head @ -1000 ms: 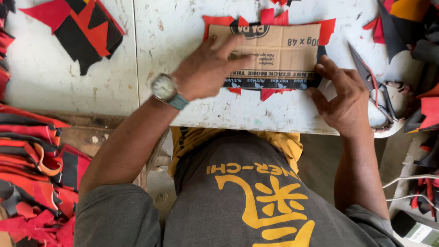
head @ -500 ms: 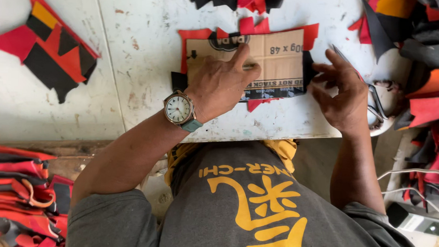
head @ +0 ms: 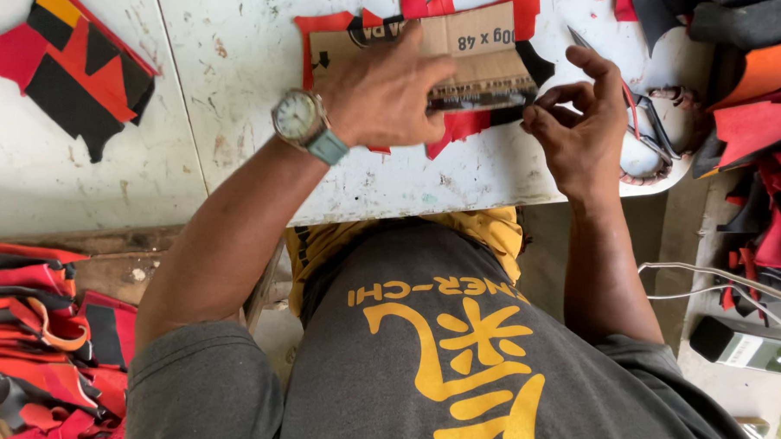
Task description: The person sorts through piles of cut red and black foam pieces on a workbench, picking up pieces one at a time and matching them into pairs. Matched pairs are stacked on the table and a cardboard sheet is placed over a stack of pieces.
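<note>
A brown cardboard template [head: 474, 49] lies on red and black fabric [head: 467, 125] on the white worn table [head: 240, 76]. My left hand [head: 386, 94], with a wristwatch [head: 300, 119] on its wrist, presses flat on the cardboard's left half. My right hand [head: 576, 122] sits at the cardboard's right end, its fingers pinched together on a small thin thing at the fabric's edge; what it is I cannot tell.
A sewn red, black and yellow fabric piece [head: 76, 66] lies at the table's left. Scissors [head: 636, 116] rest at the right end. Piles of red, orange and black fabric [head: 758, 111] stand right and a stack [head: 40, 337] lower left. A dark box [head: 737, 344] sits on the floor.
My left hand has slid down and right across the cardboard, and my right hand's fingers have closed into a pinch at the cardboard's right edge. The view has shifted slightly.
</note>
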The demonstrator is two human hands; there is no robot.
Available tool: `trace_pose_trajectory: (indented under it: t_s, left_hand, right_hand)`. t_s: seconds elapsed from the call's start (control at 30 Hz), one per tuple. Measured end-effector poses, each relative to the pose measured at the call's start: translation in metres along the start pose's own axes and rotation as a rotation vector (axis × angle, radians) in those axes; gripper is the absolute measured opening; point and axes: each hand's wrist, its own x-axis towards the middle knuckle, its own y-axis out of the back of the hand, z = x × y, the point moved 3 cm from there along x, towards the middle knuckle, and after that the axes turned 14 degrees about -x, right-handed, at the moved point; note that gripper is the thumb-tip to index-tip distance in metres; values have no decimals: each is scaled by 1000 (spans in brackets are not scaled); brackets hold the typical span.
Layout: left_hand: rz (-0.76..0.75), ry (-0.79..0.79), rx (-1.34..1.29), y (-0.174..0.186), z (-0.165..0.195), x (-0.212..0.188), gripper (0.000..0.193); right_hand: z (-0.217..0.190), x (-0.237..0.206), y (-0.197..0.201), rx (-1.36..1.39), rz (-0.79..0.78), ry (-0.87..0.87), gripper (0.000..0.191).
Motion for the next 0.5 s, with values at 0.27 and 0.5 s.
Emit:
trace_pose_trajectory:
  t_s: [0.27, 0.5]
  left_hand:
    - [103, -26, 14, 7, -5, 3, 55]
    - [183, -68, 167, -27, -17, 2, 72]
  right_hand:
    - [-14, -2, -8, -472, 117, 95, 65]
    - [9, -4, 2, -300, 51, 60, 62]
